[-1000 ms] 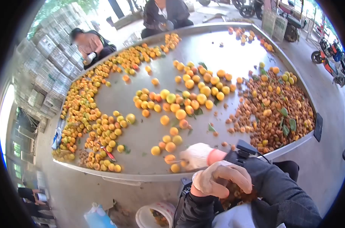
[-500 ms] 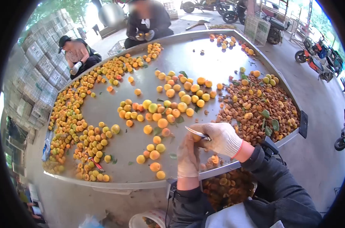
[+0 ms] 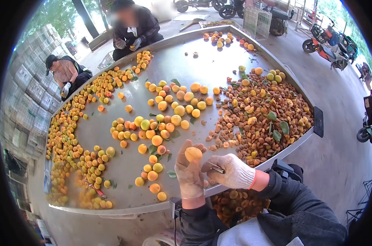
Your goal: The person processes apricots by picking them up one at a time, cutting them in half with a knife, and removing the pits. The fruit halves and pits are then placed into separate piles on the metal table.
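An orange-yellow apricot (image 3: 193, 154) rests in the raised, stained fingers of my gloved left hand (image 3: 189, 175), a line running down its side. Close beside it, my right hand (image 3: 234, 172), in a white knitted glove with an orange cuff edge, is closed around a small knife (image 3: 214, 167). The blade points toward my left hand, below the fruit. Both hands are above the near edge of the metal table (image 3: 98, 137). Whole apricots (image 3: 157, 140) lie in a loose group beyond them.
Brown pits and fruit pieces (image 3: 255, 123) are heaped at the table's right. More apricots (image 3: 65, 143) line the left side, near a red-handled tool (image 3: 97, 190). Below the near edge are apricot halves (image 3: 235, 207). Two people (image 3: 134, 28) work across the table.
My hands have moved apart a little, and the knife has come away from the apricot. The fruit now sits higher in my left fingers. The whole view has shifted.
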Action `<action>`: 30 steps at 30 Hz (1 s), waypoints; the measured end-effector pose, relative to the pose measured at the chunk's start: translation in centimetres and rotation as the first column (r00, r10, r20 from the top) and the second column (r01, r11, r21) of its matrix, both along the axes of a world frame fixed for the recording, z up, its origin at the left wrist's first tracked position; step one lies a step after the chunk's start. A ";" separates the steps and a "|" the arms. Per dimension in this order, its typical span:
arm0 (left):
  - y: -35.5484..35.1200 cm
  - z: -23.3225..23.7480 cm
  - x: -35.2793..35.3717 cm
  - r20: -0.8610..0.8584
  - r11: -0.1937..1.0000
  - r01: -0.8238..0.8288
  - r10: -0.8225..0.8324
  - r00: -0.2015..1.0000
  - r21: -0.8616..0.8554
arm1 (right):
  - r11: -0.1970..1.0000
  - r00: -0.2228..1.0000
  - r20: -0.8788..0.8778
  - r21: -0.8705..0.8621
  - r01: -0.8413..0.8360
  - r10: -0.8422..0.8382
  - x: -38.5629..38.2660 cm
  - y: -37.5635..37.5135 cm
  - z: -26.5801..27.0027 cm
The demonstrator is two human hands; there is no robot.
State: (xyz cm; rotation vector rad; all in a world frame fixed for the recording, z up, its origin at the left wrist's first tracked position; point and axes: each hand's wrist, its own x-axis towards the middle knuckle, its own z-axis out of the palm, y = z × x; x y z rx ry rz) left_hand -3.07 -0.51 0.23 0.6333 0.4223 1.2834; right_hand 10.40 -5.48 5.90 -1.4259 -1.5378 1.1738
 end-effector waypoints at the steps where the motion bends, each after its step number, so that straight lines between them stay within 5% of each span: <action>1: 0.0 0.1 0.2 -0.003 1.000 0.001 -0.001 1.000 0.000 | 0.999 1.000 0.020 0.047 -0.010 0.009 -0.1 0.0 -0.4; 12: -0.3 1.2 0.8 -0.185 1.000 0.008 -0.013 0.983 -0.030 | 0.999 0.965 0.264 0.043 -0.015 0.003 0.7 2.0 -3.5; 13: -0.5 1.4 1.1 -0.182 0.999 0.010 -0.016 0.983 -0.032 | 0.998 0.992 0.118 -0.039 -0.045 0.049 0.8 2.6 -3.9; 15: -0.8 2.2 1.6 -0.500 0.999 -0.021 0.034 0.866 0.032 | 0.990 0.996 -0.034 -0.107 -0.089 0.086 1.0 2.8 -4.6; 16: -0.7 2.2 1.7 -0.499 0.999 -0.026 0.044 0.865 0.042 | 0.991 0.997 0.026 -0.117 -0.070 0.074 1.3 2.9 -4.5; 18: -0.3 1.8 1.7 -0.154 1.000 -0.003 -0.001 0.988 -0.029 | 0.999 0.988 0.152 0.030 -0.022 0.017 1.1 3.3 -4.0; 21: -0.1 1.0 1.9 -0.290 0.997 -0.077 0.071 0.954 -0.008 | 0.994 0.986 0.128 0.034 0.105 -0.108 0.1 2.6 -3.9; 22: -0.1 1.2 1.9 -0.325 0.998 -0.056 0.047 0.945 -0.018 | 0.991 0.871 0.479 0.120 0.056 -0.107 0.3 2.7 -4.8; 26: -0.2 1.3 1.6 -0.392 0.998 -0.059 0.047 0.919 -0.020 | 0.984 0.942 0.316 0.170 0.059 -0.111 0.6 2.4 -4.9; 27: -0.2 1.2 1.2 -0.441 0.998 -0.018 -0.010 0.897 -0.058 | 0.979 0.982 0.174 -0.202 -0.040 0.076 0.9 2.7 -2.9; 28: -0.1 1.2 0.8 -0.485 0.995 0.021 -0.065 0.872 -0.096 | 0.831 0.979 -0.027 -0.525 -0.186 0.202 1.2 2.9 -1.1; 30: -0.2 2.0 0.4 -0.467 0.985 0.091 -0.150 0.872 -0.147 | 0.799 0.973 -0.164 -0.557 -0.227 0.163 1.4 2.3 1.3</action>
